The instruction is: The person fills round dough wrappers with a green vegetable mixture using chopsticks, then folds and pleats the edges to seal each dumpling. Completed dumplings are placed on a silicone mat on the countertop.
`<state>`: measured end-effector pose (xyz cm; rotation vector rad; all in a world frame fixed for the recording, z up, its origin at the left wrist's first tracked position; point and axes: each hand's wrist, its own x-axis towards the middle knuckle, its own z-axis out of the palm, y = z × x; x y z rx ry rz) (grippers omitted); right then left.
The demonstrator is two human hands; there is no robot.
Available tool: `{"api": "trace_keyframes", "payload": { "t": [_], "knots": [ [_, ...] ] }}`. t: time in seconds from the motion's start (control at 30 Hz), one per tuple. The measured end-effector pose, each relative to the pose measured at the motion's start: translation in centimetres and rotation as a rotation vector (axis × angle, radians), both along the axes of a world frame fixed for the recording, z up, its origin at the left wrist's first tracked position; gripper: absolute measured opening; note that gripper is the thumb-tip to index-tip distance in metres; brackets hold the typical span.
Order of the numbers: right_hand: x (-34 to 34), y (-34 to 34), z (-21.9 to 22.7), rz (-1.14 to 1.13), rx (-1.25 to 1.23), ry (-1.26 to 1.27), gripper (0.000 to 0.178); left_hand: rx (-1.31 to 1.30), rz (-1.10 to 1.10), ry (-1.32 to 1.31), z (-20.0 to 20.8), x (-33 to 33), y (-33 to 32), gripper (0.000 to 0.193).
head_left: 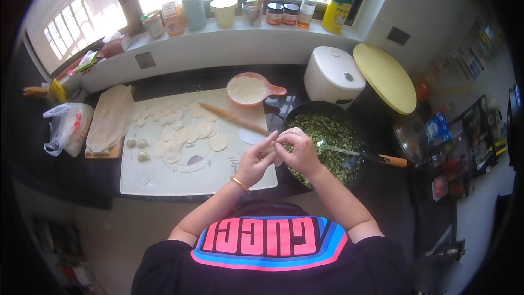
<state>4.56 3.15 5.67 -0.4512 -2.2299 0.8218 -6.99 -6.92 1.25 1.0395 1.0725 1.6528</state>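
Observation:
Over the right edge of the pastry mat (218, 186), my left hand (255, 164) and my right hand (301, 153) meet with fingertips pinched together. Between them is a dumpling, mostly hidden by the fingers. Round dough wrappers (218, 142) lie spread and overlapping on the mat, with small dough pieces (164, 113) behind them. Several finished dumplings (143, 156) sit at the mat's left side. A wooden rolling pin (229, 116) lies slantwise across the mat. Right beside my right hand stands a dark pan of chopped green filling (327, 166), with an orange-ended utensil (392, 160) resting across it.
A red-handled bowl of flour (246, 90) stands at the mat's back edge. Behind the pan are a white rice cooker (334, 76) and a round yellow lid (385, 76). A folded cloth (110, 120) and plastic bag (69, 125) lie left. Jars line the windowsill (218, 35).

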Motion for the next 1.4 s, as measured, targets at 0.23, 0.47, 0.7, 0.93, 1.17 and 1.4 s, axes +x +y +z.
{"api": "trace_keyframes", "payload": {
  "t": [0.23,0.47,0.7,0.93,1.17,1.4],
  "knots": [
    [1.7,0.0,-0.8,-0.047,0.137,0.112,0.009,-0.032,0.003,0.034,-0.1,1.8,0.5,0.049],
    [3.9,0.9,-0.2,-0.075,-0.049,0.072,0.008,0.031,-0.033,0.059,0.6,3.1,1.8,0.047],
    [5.4,0.9,-0.2,-0.144,0.028,0.166,0.008,0.018,0.001,0.039,0.6,4.8,2.8,0.045],
    [6.8,1.4,0.1,-0.197,0.066,0.124,0.007,0.031,0.022,0.35,1.8,6.1,3.3,0.04],
    [8.1,1.6,0.4,-0.194,-0.143,0.096,0.008,0.06,0.033,0.065,1.1,6.6,4.2,0.038],
    [7.6,2.1,-0.7,-0.212,0.129,0.182,0.007,0.048,0.042,0.315,1.6,7.2,4.0,0.043]
  ]
}}
